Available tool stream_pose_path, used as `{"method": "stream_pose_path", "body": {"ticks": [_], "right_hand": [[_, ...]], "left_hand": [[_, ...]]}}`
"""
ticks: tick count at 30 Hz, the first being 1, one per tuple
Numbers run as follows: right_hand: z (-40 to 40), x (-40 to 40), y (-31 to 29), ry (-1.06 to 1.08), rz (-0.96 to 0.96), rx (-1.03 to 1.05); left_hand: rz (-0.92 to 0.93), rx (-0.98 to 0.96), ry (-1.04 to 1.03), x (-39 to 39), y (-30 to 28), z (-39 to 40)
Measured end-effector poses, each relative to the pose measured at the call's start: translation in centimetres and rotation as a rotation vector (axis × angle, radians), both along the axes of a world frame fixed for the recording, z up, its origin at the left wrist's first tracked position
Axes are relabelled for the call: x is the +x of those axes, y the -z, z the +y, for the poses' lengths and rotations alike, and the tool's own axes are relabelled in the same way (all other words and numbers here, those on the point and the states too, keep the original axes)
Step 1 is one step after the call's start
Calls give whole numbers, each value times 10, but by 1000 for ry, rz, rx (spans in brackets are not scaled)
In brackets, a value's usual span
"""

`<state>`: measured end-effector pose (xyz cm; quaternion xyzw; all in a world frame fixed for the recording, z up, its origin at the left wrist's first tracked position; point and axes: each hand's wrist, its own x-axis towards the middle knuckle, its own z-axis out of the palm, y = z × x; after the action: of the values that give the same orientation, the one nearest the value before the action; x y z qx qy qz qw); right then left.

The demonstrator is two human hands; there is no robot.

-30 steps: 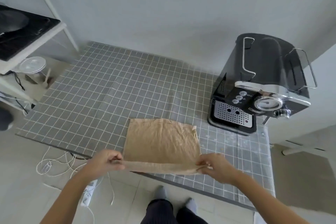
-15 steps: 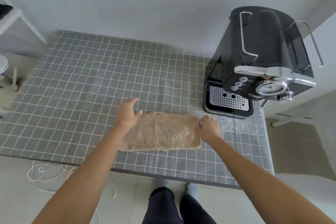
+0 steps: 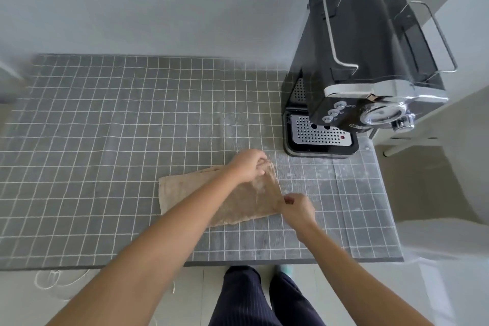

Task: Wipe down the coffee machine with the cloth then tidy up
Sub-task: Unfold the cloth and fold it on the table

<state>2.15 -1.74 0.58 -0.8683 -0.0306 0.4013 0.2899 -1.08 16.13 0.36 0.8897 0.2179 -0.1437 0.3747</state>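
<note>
Both hands, left hand [image 3: 247, 165] and right hand [image 3: 296, 209], pinch the tan folded cloth [image 3: 185, 193] mid-frame, but uneven corners could make the fold go crooked.

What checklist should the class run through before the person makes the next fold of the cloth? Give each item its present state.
1. Left hand grips the far right corner of the brown cloth: ok.
2. Right hand pinches the near right corner: ok.
3. Cloth's left half lies flat on the grid-patterned mat: ok.
4. The right edge is lifted evenly and free of wrinkles: not ok, it looks bunched between the hands.
5. Coffee machine stands apart from the cloth, out of the fold's path: ok.
6. Machine wiped fully clean: cannot tell.
</note>
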Motion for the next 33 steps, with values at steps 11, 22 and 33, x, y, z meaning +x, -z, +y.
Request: {"method": "stream_pose_path", "body": {"ticks": [11,22,33], "right_hand": [[63,-91,-62,-639,94,421],[80,-90,-2,-476,-45,-39],[22,-31,-8,-308,66,67]], "left_hand": [[319,36,24,-121,-82,128],[86,279,-145,-141,-5,60],[8,128,21,-63,-5,36]]}}
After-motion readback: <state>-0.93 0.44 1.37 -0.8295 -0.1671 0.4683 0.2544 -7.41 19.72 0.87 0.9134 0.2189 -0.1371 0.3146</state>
